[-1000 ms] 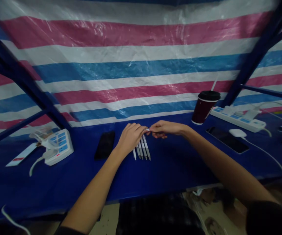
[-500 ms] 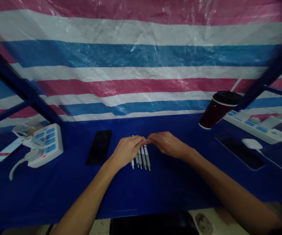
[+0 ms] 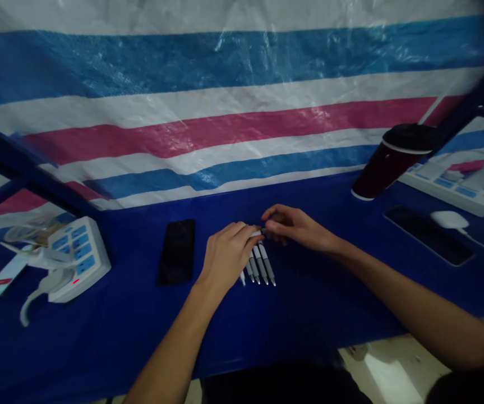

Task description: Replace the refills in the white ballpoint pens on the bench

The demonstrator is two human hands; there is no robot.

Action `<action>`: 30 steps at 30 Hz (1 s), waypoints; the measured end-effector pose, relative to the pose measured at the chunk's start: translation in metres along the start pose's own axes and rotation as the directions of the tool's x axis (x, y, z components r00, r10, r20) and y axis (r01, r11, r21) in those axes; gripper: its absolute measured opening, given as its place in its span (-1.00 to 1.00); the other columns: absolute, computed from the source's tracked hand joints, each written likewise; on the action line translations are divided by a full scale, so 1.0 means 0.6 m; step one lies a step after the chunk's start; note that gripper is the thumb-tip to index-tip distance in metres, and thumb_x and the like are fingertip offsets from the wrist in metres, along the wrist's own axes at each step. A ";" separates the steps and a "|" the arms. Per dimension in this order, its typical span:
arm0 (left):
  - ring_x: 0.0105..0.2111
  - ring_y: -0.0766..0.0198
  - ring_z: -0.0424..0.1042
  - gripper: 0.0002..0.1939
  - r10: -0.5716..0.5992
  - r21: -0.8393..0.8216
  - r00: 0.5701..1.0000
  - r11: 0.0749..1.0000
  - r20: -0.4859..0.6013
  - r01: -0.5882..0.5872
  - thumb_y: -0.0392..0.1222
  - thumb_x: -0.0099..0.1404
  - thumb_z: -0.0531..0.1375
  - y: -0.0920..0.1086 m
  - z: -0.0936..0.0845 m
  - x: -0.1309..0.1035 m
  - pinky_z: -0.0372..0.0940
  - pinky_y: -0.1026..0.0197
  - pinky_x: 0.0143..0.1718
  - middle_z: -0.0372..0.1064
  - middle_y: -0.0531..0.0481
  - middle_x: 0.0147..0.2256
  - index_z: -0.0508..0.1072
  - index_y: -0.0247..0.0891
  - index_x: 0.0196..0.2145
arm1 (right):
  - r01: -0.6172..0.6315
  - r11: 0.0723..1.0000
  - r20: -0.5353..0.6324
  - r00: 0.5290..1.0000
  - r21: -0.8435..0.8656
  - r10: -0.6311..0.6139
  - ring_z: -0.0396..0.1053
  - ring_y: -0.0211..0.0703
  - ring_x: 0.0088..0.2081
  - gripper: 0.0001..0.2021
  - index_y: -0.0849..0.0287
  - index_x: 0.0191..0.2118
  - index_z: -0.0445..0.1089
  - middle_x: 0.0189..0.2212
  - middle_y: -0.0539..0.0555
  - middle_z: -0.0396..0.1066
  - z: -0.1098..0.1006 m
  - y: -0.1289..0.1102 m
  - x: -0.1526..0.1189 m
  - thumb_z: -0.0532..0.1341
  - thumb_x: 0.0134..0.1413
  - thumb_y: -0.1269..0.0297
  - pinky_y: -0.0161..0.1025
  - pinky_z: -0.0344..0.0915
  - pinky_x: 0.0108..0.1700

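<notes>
My left hand (image 3: 230,252) is closed, thumb and fingers pinching a white and grey pen (image 3: 257,233) held crosswise. Most of that pen is hidden by the hand. Below it several white and grey pens (image 3: 262,264) lie side by side on the blue table (image 3: 309,303), tips toward me; the left hand covers their upper ends. My right hand (image 3: 294,227) is just right of the held pen's dark end, with index finger and thumb apart. Whether the thumb touches that end I cannot tell.
A black phone (image 3: 176,252) lies left of the pens. Further left is a white power strip (image 3: 88,258) with plugs and a cable. At right stand a dark red cup (image 3: 387,163) with a straw, another power strip (image 3: 456,191), a second phone (image 3: 429,235) and a white charger (image 3: 450,220).
The right hand's fingers have spread apart and drawn slightly off the held pen, whose end now shows. The left hand keeps its pinch. The camera view has tilted and shifted downward.
</notes>
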State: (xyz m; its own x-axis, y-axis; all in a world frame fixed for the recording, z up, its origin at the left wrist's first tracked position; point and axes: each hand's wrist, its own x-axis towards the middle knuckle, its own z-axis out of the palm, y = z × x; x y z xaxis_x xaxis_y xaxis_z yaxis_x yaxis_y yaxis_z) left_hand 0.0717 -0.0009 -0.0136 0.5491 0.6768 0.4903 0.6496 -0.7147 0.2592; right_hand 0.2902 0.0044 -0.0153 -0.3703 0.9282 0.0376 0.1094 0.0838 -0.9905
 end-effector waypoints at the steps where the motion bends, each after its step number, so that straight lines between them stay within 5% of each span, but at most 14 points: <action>1: -0.27 0.24 0.51 -0.81 0.009 0.002 1.000 1.000 -0.011 -0.009 -0.12 0.48 0.17 0.000 0.002 0.000 0.35 0.22 -0.26 0.54 -0.01 -0.25 0.57 -0.17 -0.09 | -0.032 0.999 0.017 0.999 0.016 0.031 0.38 -0.24 -0.45 -0.63 0.19 -0.14 0.37 -0.42 0.03 0.45 0.001 0.000 -0.001 0.31 0.18 -0.03 -0.31 0.30 -0.46; 6: -0.27 0.24 0.51 -0.80 0.012 0.005 0.999 1.000 -0.037 -0.012 -0.13 0.48 0.17 0.001 0.009 -0.002 0.36 0.22 -0.26 0.55 -0.02 -0.26 0.58 -0.17 -0.08 | 0.040 0.998 -0.032 0.999 0.048 -0.038 0.42 -0.21 -0.35 -0.58 0.16 -0.15 0.33 -0.30 0.06 0.47 0.009 -0.003 -0.005 0.45 0.00 0.05 -0.33 0.35 -0.46; 10: -0.29 0.24 0.50 -0.79 0.049 0.000 0.999 0.999 0.002 -0.049 -0.11 0.49 0.16 0.005 0.010 -0.001 0.35 0.21 -0.28 0.55 -0.01 -0.30 0.59 -0.18 -0.14 | 0.020 0.999 -0.035 0.999 -0.041 -0.021 0.38 -0.24 -0.45 -0.69 0.17 -0.17 0.36 -0.42 0.03 0.44 0.010 0.000 -0.009 0.31 0.18 0.02 -0.34 0.28 -0.52; 14: -0.29 0.24 0.51 -0.77 0.039 -0.029 0.999 0.999 0.013 -0.039 -0.11 0.50 0.13 0.000 0.011 0.000 0.37 0.20 -0.27 0.55 -0.02 -0.30 0.58 -0.18 -0.09 | 0.056 0.997 -0.080 0.995 -0.047 -0.059 0.45 -0.17 -0.31 -0.64 0.14 -0.15 0.34 -0.30 0.08 0.50 0.008 0.004 -0.009 0.41 0.07 0.07 -0.31 0.36 -0.42; 19: -0.28 0.24 0.53 -0.77 0.030 -0.089 0.999 0.996 0.018 -0.028 -0.09 0.50 0.15 -0.007 0.012 -0.001 0.39 0.19 -0.24 0.58 -0.01 -0.28 0.58 -0.17 -0.08 | -0.060 0.997 -0.016 0.998 -0.042 0.059 0.39 -0.23 -0.46 -0.65 0.17 -0.10 0.38 -0.37 0.07 0.51 0.004 0.003 -0.008 0.32 0.17 0.01 -0.31 0.31 -0.51; 25: -0.28 0.24 0.56 -0.80 -0.037 -0.130 0.998 0.990 0.058 0.045 -0.19 0.47 0.15 0.001 0.002 0.001 0.40 0.19 -0.25 0.59 0.01 -0.21 0.52 -0.15 -0.03 | 0.019 0.975 -0.053 0.998 -0.221 -0.031 0.52 -0.05 -0.16 -0.81 0.12 -0.20 0.50 -0.19 0.11 0.57 -0.018 -0.017 -0.009 0.38 0.09 0.18 -0.11 0.44 -0.06; 30: -0.41 0.33 0.48 -0.84 -0.137 -0.185 0.988 0.971 0.071 0.148 -0.24 0.44 0.14 -0.002 -0.008 0.006 0.34 0.26 -0.39 0.54 0.04 -0.25 0.52 -0.17 -0.11 | 0.018 0.959 -0.091 0.995 -0.283 -0.046 0.52 0.01 -0.16 -0.79 0.11 -0.20 0.54 -0.23 0.11 0.57 -0.043 -0.023 -0.009 0.38 0.07 0.14 -0.03 0.44 -0.02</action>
State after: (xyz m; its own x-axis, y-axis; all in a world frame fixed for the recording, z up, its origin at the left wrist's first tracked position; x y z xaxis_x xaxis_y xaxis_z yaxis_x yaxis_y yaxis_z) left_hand 0.0702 0.0016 -0.0086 0.4908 0.7791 0.3900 0.6149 -0.6268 0.4785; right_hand 0.3145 0.0079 0.0015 -0.2890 0.9526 0.0950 0.3587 0.1998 -0.9118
